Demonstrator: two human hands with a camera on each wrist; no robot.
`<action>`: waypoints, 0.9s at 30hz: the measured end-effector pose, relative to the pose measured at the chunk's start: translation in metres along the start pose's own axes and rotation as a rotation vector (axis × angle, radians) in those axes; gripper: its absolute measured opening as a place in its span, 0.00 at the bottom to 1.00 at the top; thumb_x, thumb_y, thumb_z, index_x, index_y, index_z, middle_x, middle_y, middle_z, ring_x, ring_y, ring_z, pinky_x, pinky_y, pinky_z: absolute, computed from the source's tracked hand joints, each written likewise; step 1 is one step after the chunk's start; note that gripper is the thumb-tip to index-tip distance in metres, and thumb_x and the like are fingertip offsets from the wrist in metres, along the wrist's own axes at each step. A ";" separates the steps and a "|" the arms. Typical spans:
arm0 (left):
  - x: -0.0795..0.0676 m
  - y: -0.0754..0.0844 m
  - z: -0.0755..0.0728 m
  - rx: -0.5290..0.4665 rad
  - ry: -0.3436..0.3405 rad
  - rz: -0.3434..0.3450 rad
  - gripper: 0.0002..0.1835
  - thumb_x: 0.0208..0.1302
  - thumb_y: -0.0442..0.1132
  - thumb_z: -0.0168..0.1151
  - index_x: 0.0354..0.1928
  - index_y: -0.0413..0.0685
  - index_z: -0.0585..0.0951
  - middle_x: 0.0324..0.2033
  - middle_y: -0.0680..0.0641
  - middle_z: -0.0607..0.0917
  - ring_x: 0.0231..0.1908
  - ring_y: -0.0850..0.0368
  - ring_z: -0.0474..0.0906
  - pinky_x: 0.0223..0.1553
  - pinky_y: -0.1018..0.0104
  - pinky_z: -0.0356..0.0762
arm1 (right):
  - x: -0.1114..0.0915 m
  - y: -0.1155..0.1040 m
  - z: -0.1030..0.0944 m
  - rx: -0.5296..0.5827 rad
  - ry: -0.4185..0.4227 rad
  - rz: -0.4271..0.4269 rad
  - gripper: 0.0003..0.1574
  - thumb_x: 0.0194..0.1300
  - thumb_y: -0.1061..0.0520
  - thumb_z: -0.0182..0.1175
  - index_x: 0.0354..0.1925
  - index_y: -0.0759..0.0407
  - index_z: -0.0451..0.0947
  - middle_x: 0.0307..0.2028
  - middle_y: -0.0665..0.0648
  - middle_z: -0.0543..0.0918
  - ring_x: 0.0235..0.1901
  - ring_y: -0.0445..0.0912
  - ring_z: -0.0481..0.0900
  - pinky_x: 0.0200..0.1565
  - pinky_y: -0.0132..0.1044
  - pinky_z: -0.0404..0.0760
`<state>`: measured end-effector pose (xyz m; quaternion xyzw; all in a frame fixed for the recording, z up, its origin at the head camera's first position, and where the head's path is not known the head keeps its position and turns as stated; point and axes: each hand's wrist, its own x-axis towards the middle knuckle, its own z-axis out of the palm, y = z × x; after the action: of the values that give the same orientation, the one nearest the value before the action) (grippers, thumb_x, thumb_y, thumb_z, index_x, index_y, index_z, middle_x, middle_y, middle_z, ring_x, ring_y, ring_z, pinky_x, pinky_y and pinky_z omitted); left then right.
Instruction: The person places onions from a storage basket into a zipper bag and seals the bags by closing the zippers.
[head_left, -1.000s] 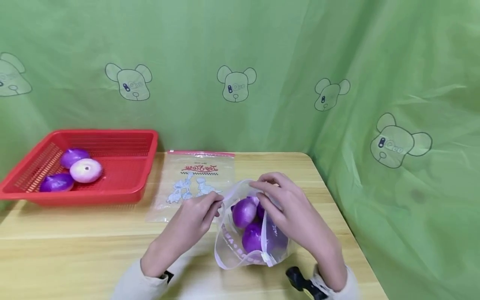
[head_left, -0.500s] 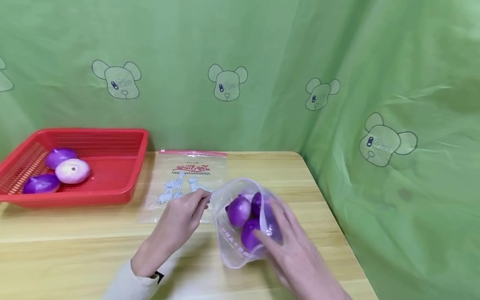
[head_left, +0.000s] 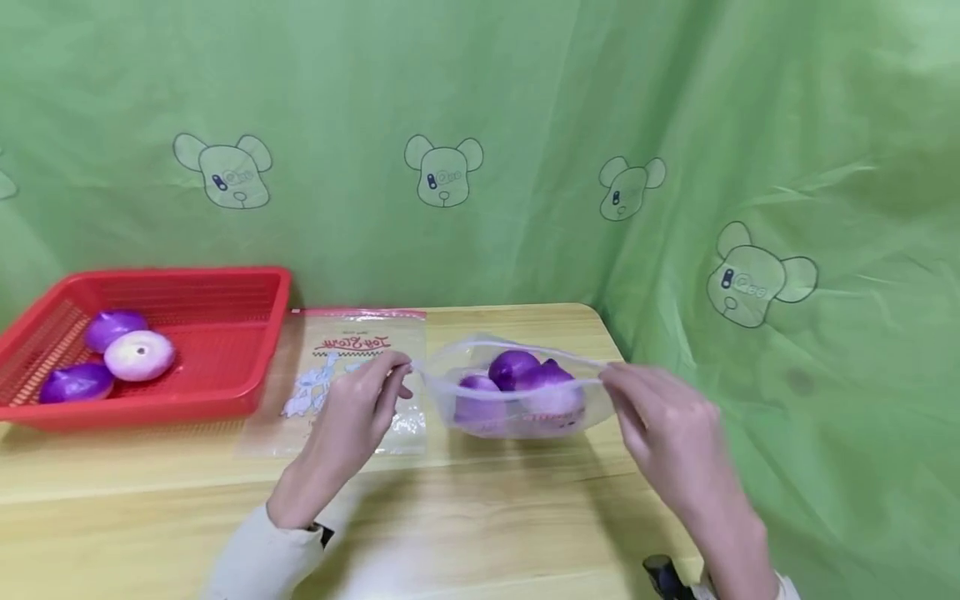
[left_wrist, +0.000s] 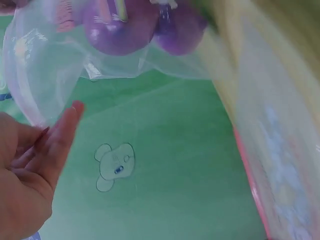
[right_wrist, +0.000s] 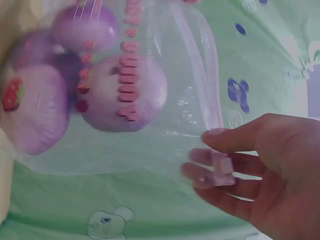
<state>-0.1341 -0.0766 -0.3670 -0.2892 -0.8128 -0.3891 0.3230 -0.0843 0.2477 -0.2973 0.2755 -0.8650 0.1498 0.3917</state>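
Note:
A clear zip bag point(head_left: 450, 379) with pink lettering hangs between my two hands, its mouth stretched wide sideways. Inside lie purple onions point(head_left: 513, 369), three of them visible in the head view. My left hand point(head_left: 367, 400) pinches the bag's left top corner between thumb and fingers; the left wrist view shows that corner caught at the fingertips point(left_wrist: 76, 107). At the opposite corner, my right hand point(head_left: 667, 425) pinches the rim. In the right wrist view the zip slider point(right_wrist: 223, 165) sits by the fingers, and a strawberry print point(right_wrist: 13, 94) shows on the bag.
A red plastic basket point(head_left: 247, 392) at the left holds three more onions point(head_left: 140, 356). Between basket and bag, a flat printed zip bag point(head_left: 352, 333) with a red top strip lies on the wooden table point(head_left: 465, 517). Green curtain point(head_left: 337, 242) hangs behind and at the right.
My right hand let go of the rim, moved down along the bag's side, then took the right corner and drew it rightward. The mouth went from round to stretched flat. The left hand kept its pinch.

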 end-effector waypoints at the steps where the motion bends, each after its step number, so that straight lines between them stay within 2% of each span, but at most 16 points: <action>1: 0.005 0.001 0.000 -0.046 0.009 -0.019 0.05 0.68 0.25 0.58 0.43 0.36 0.80 0.32 0.43 0.86 0.23 0.61 0.84 0.20 0.78 0.77 | 0.006 0.002 0.000 0.003 0.036 0.002 0.15 0.55 0.70 0.67 0.44 0.67 0.85 0.41 0.65 0.87 0.38 0.59 0.86 0.42 0.50 0.84; 5: 0.031 0.003 -0.007 -0.223 0.024 -0.124 0.07 0.73 0.28 0.53 0.47 0.34 0.78 0.33 0.38 0.85 0.16 0.62 0.81 0.16 0.76 0.76 | 0.027 0.005 0.004 0.009 0.149 0.031 0.15 0.57 0.72 0.66 0.44 0.66 0.85 0.43 0.63 0.87 0.40 0.57 0.85 0.48 0.47 0.81; 9: 0.049 0.002 -0.026 -0.344 0.072 -0.218 0.08 0.75 0.32 0.51 0.47 0.33 0.76 0.34 0.38 0.85 0.17 0.59 0.82 0.15 0.68 0.79 | 0.043 0.004 0.014 0.050 0.162 0.061 0.14 0.58 0.73 0.66 0.44 0.66 0.85 0.43 0.62 0.87 0.42 0.55 0.84 0.52 0.40 0.79; 12: 0.050 0.002 -0.044 -0.388 0.138 -0.255 0.07 0.75 0.32 0.52 0.46 0.34 0.76 0.39 0.40 0.86 0.22 0.57 0.85 0.16 0.64 0.81 | 0.053 0.003 0.026 0.121 0.125 0.059 0.11 0.60 0.73 0.64 0.43 0.69 0.83 0.41 0.64 0.85 0.41 0.53 0.83 0.50 0.32 0.78; 17: 0.036 0.002 -0.065 -0.416 0.251 -0.261 0.06 0.73 0.30 0.54 0.43 0.30 0.75 0.38 0.39 0.87 0.26 0.54 0.87 0.21 0.62 0.83 | 0.066 0.001 0.054 0.340 0.079 0.118 0.15 0.62 0.74 0.62 0.46 0.72 0.71 0.37 0.62 0.82 0.36 0.49 0.80 0.43 0.26 0.77; 20: 0.024 -0.006 -0.070 -0.399 0.303 -0.318 0.06 0.72 0.29 0.55 0.42 0.29 0.75 0.34 0.37 0.87 0.27 0.56 0.87 0.25 0.63 0.84 | 0.070 -0.001 0.071 0.514 0.077 0.208 0.24 0.61 0.73 0.65 0.53 0.69 0.68 0.37 0.61 0.81 0.36 0.48 0.80 0.44 0.27 0.79; 24: 0.013 -0.022 -0.071 -0.312 0.312 -0.412 0.06 0.72 0.30 0.55 0.41 0.30 0.76 0.33 0.37 0.87 0.25 0.56 0.87 0.29 0.65 0.84 | 0.072 -0.001 0.086 0.739 0.049 0.338 0.28 0.60 0.71 0.66 0.59 0.65 0.72 0.40 0.61 0.80 0.37 0.47 0.80 0.45 0.31 0.81; 25: 0.013 -0.025 -0.070 -0.261 0.304 -0.415 0.06 0.72 0.30 0.55 0.41 0.30 0.76 0.33 0.37 0.87 0.25 0.54 0.87 0.29 0.65 0.84 | 0.071 0.000 0.088 0.784 0.037 0.369 0.28 0.61 0.71 0.66 0.59 0.65 0.73 0.41 0.62 0.81 0.38 0.47 0.80 0.44 0.31 0.82; 27: 0.013 -0.029 -0.069 -0.092 0.281 -0.390 0.06 0.72 0.31 0.55 0.41 0.31 0.77 0.32 0.38 0.86 0.26 0.52 0.85 0.30 0.64 0.85 | 0.067 -0.001 0.089 0.860 0.015 0.428 0.26 0.61 0.72 0.65 0.58 0.65 0.75 0.41 0.62 0.81 0.38 0.46 0.81 0.44 0.31 0.82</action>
<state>-0.1423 -0.1459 -0.3364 -0.0841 -0.7819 -0.5170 0.3380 -0.1731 0.1802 -0.3040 0.2271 -0.7592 0.5731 0.2087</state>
